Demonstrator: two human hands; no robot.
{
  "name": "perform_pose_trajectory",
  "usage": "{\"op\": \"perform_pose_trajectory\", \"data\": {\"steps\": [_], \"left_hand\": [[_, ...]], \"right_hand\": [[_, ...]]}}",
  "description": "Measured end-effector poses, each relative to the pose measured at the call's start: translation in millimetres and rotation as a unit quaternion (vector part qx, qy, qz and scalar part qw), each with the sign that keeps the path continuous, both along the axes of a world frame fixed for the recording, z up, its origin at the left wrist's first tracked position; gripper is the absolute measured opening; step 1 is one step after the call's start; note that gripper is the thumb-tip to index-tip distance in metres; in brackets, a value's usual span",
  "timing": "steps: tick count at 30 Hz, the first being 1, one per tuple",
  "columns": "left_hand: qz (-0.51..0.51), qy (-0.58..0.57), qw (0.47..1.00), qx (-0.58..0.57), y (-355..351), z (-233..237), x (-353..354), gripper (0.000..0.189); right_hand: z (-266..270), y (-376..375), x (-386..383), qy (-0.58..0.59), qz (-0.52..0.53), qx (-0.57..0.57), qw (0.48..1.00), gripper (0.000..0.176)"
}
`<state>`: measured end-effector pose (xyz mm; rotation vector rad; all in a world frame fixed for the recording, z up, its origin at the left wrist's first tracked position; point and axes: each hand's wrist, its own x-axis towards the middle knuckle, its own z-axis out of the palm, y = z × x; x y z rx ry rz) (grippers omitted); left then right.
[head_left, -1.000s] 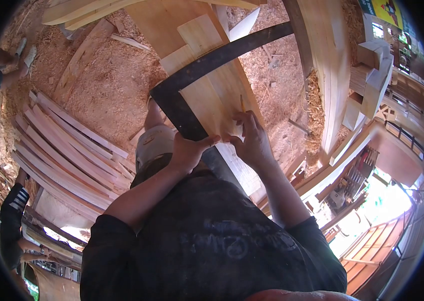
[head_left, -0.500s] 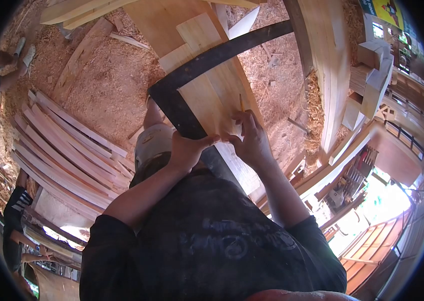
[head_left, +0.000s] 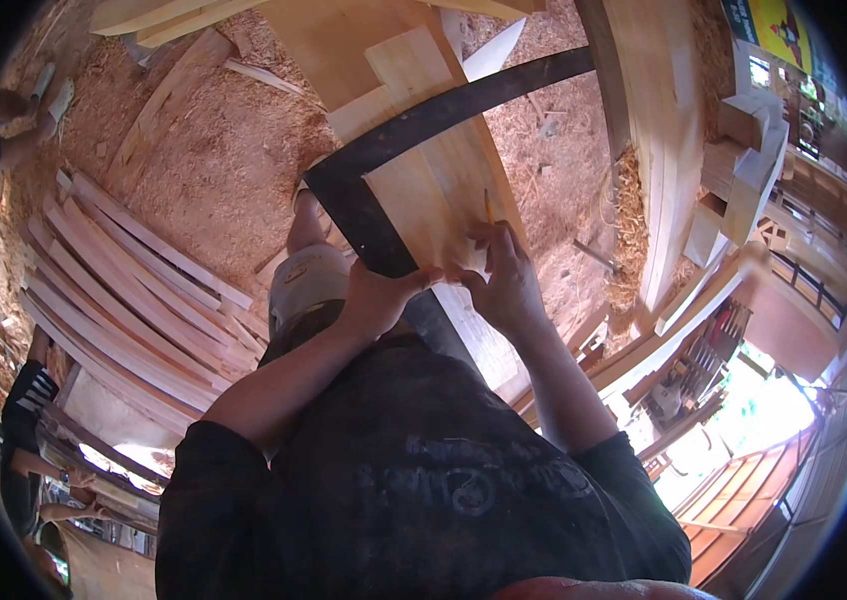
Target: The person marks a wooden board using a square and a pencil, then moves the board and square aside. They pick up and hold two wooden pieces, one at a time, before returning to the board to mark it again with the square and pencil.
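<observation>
plank [head_left: 421, 195], pencil [head_left: 488, 206] in right hand [head_left: 505, 288]

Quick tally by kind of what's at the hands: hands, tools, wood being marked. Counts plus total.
Hands: 2, the left hand on the square, the right hand with a grip on the pencil
Square: 1
Pencil: 1
Board under them: 1
Total: 5
</observation>
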<state>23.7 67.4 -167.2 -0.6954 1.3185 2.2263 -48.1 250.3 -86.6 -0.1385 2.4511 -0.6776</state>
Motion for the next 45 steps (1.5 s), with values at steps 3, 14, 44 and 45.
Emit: {"op": "perform_pose_trajectory", "data": {"steps": [3, 14, 44, 45], "left_hand": [[-0.006, 0.007, 1.0, -0.009, -1, 2, -2, 0.052], [-0.015, 0.016, 1.0, -0.022, -1, 1, -1, 0.056], [0.013, -0.052, 0.998, -0.016, 9, -10, 8, 0.04], [0.013, -0.052, 0.999, -0.006, 8, -9, 6, 0.041]], "right_hand": [[0, 0, 0, 0.0, 0.001, -0.001, 1.0, 0.054], [-2, 2, 1, 0.003, 0.001, -0.003, 1.0, 0.054], [4, -86, -145, -0.005, -0.001, -0.262, 0.965, 0.026], [-1, -93, -150, -0.009, 0.002, -0.249, 0.968, 0.027]]}}
